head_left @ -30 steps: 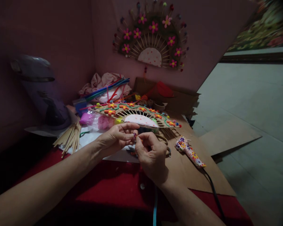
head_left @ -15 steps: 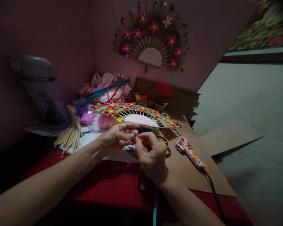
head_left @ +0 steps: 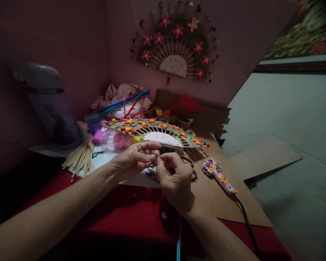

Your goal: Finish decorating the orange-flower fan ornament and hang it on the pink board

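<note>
Purple and rounded, the small bead-like piece (head_left: 155, 156) lies between the two hands in the head view, at the meeting point of the fingertips. Its position relative to each hand is as follows.

Left hand (head_left: 130, 159): the piece is at the thumb tip, on the hand's right side. Thumb and fingers are closed on it in a light pinch; the palm is partly open.

Right hand (head_left: 178, 177): the piece is just beyond the thumb and index tips, on the hand's left side. These fingers are closed in a pinch and the others are curled. Whether they grip the piece itself or something attached to it cannot be determined.

Distance: both sets of fingertips are close to the piece; neither hand is clearly nearer. Long axis: none can be read, as the piece is too small and partly covered.

Surroundings: the fan-shaped ornament (head_left: 163, 139) lies beyond the fingertips, its long axis running left to right. The flower-patterned tool (head_left: 220, 175) lies to the right of the right hand, on the cardboard (head_left: 233, 206), well apart from the bead-like piece.
</note>
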A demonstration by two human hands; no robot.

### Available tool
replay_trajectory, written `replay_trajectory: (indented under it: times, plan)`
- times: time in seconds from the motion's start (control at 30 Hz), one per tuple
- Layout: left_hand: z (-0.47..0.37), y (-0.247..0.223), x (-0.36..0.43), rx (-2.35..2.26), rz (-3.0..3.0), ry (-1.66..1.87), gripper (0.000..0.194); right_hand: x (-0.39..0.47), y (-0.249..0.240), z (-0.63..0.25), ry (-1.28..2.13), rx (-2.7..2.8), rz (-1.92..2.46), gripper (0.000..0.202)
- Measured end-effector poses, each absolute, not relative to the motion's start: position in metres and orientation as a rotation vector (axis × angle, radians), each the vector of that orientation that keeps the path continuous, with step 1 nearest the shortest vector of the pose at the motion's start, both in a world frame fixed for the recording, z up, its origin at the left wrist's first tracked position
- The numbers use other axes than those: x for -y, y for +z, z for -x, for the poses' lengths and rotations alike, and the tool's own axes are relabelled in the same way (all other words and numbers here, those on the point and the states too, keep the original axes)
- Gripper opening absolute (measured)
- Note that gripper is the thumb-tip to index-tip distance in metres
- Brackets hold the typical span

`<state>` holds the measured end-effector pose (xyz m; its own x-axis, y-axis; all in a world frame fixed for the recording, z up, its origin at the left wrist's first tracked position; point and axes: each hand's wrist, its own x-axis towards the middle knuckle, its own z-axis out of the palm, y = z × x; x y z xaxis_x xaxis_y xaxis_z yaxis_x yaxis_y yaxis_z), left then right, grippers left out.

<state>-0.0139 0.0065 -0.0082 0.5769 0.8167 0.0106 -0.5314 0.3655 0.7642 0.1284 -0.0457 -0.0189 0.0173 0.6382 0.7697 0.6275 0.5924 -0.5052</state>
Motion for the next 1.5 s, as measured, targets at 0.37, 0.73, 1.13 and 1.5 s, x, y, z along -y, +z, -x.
replay_trajectory:
  times: [0.37, 0.73, 1.13, 1.5]
  plan:
    - [0.0142, -0.0075, -0.0061, -0.417, -0.796, 0.899, 0.039, 0.0462, -0.0223, -0.1295, 0.059, 1.664, 1.091, 0.006]
    - [0.0139, -0.0079, -0.0065, -0.398, -0.811, 0.901, 0.037, 0.0453, -0.0211, -0.1286, 0.029, 1.648, 1.072, 0.006]
    - [0.0139, -0.0071, -0.0056, -0.413, -0.808, 0.903, 0.037, 0.0461, -0.0217, -0.1292, 0.012, 1.669, 1.073, 0.005]
    - [0.0139, -0.0066, -0.0052, -0.425, -0.8, 0.903, 0.037, 0.0464, -0.0208, -0.1296, -0.007, 1.691, 1.072, 0.005]
